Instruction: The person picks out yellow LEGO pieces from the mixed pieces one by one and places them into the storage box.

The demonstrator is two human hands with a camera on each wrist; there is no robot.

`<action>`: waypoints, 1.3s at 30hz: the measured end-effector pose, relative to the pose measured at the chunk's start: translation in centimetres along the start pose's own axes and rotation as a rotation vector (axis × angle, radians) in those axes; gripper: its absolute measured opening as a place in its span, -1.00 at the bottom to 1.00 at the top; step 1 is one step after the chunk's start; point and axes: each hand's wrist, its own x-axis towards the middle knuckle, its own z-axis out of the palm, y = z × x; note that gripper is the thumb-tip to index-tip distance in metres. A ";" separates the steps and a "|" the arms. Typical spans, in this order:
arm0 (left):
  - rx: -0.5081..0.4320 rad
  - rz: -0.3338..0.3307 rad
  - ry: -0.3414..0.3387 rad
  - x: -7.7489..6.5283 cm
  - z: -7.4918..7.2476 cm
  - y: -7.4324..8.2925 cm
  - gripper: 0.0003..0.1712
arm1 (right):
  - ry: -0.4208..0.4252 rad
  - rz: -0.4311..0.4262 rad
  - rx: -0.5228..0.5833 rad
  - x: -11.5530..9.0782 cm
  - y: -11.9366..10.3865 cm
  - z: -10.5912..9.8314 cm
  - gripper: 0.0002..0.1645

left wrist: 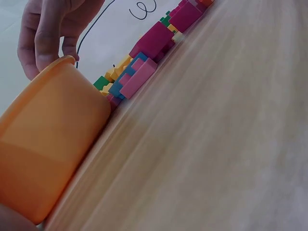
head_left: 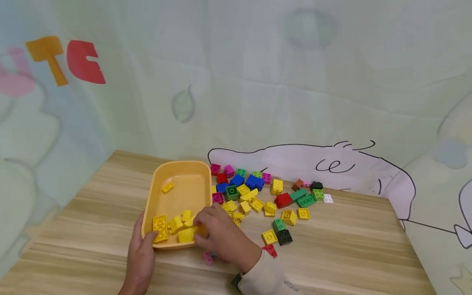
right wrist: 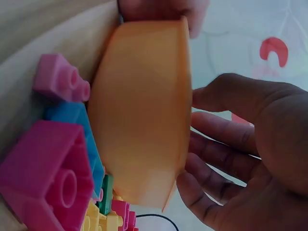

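Observation:
A shallow orange-yellow tray [head_left: 186, 190] stands on the table. My left hand [head_left: 141, 256] grips its near left corner, thumb over the rim and fingers outside. Several yellow toy bricks [head_left: 176, 224] lie at the tray's near end, and a small yellow brick [head_left: 167, 187] lies farther back. Over the right rim reaches my right hand [head_left: 223, 233], fingers pointing down among the yellow bricks. In the right wrist view the thumb and fingers of the right hand [right wrist: 269, 144] stand apart; the tray wall [right wrist: 144, 110] hides their tips. No brick shows between them.
Loose bricks in many colours spread right of the tray, among them blue bricks [head_left: 254, 182], a red brick [head_left: 283, 200] and a black brick [head_left: 284, 237]. Beside the tray's near right side lie pink [right wrist: 60, 79] and magenta [right wrist: 48, 175] bricks. A printed curtain [head_left: 295, 102] hangs behind the table.

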 end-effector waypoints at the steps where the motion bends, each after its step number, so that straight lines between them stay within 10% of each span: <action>1: -0.001 -0.002 -0.001 0.0 0.0 0.0 -0.28 | 0.006 -0.001 0.003 0.0 0.0 0.1 -0.77; 10: 0.009 -0.015 0.011 0.0 0.0 0.1 -0.28 | 0.166 0.160 -0.036 -0.9 3.6 -2.5 -0.73; 20: -0.005 -0.011 0.000 0.1 0.1 -0.1 -0.28 | 0.024 0.359 -0.020 -1.9 8.7 -3.0 -0.55; 32: -0.007 -0.009 -0.011 0.1 0.1 0.0 -0.27 | 0.020 0.473 -0.004 -1.9 8.8 -3.0 -0.58; 39: -0.009 -0.002 -0.012 0.1 0.0 0.0 -0.27 | -0.123 0.562 -0.071 -2.1 8.2 -3.6 -0.56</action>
